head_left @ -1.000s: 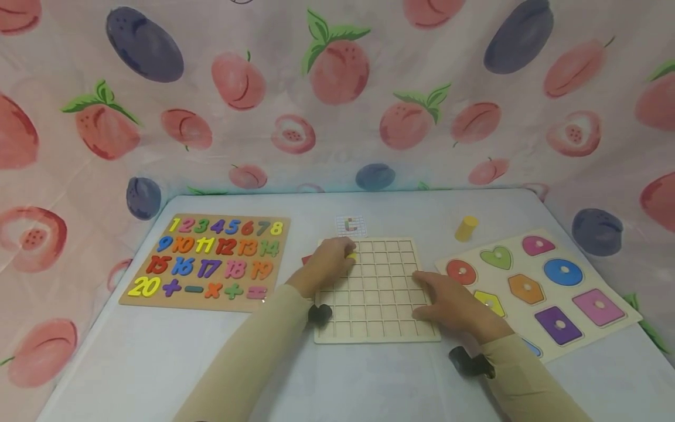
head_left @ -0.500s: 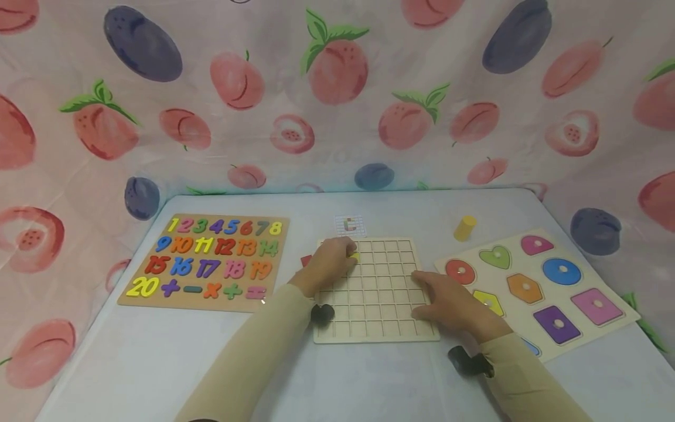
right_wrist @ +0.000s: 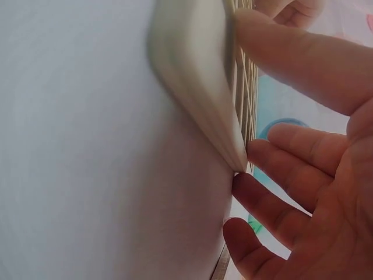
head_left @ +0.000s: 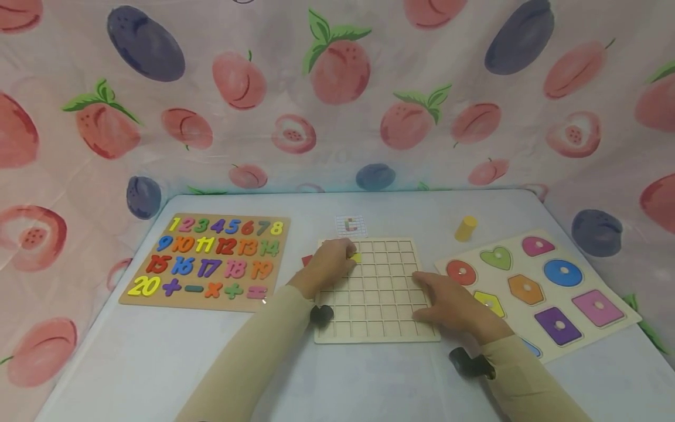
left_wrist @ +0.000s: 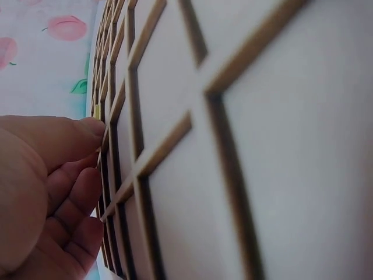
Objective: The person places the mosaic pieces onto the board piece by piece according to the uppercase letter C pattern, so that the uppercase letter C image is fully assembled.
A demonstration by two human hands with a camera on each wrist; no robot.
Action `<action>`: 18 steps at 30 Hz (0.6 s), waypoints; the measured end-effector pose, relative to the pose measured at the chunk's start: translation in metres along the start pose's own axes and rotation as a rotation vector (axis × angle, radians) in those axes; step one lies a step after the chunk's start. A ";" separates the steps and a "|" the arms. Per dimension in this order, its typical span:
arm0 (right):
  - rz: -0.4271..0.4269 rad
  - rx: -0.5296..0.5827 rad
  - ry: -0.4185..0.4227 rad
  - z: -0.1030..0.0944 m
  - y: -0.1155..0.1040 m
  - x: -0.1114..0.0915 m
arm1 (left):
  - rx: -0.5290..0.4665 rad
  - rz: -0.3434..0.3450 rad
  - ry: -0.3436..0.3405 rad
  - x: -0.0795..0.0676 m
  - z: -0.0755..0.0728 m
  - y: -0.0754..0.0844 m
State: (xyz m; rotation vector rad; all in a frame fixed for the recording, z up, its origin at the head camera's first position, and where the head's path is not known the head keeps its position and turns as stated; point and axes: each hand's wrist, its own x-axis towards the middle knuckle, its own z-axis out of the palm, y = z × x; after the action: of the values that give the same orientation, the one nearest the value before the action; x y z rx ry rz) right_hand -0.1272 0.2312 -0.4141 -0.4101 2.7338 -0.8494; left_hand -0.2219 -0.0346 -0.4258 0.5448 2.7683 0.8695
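A pale wooden grid board (head_left: pixel 377 299) lies mid-table. My left hand (head_left: pixel 328 261) is over its upper left part, index finger and thumb at a small yellow tile (head_left: pixel 357 257) that sticks out to the right of the fingertips. In the left wrist view the thumb tip meets the board just below the yellow tile (left_wrist: pixel 97 111). A red piece (head_left: pixel 306 259) shows partly behind the left hand. My right hand (head_left: pixel 456 302) rests on the board's right edge, thumb and fingers spread; in the right wrist view its fingertips touch the edge.
Behind the board lies a small pattern card (head_left: pixel 350 225). A number puzzle (head_left: pixel 205 264) is on the left, and a shape puzzle with knobs (head_left: pixel 559 287) on the right. A yellow cylinder (head_left: pixel 466 228) stands at the back right.
More of the yellow tile shows at the left fingertips than a second ago, slightly further right. Both hands and the board stay almost in place.
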 end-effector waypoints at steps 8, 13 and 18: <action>-0.021 -0.006 0.009 0.000 0.002 -0.002 | -0.020 -0.012 -0.010 -0.001 0.000 0.001; -0.014 -0.002 0.005 0.000 0.000 -0.002 | -0.027 -0.005 -0.014 -0.002 -0.002 0.001; 0.009 -0.006 -0.010 0.000 -0.003 -0.001 | -0.039 0.006 -0.009 -0.003 -0.004 -0.001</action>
State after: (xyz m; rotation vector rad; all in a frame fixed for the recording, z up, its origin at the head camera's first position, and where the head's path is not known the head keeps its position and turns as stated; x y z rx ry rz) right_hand -0.1253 0.2293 -0.4122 -0.4021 2.7276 -0.8350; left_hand -0.2202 -0.0388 -0.4228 0.5495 2.7364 0.9182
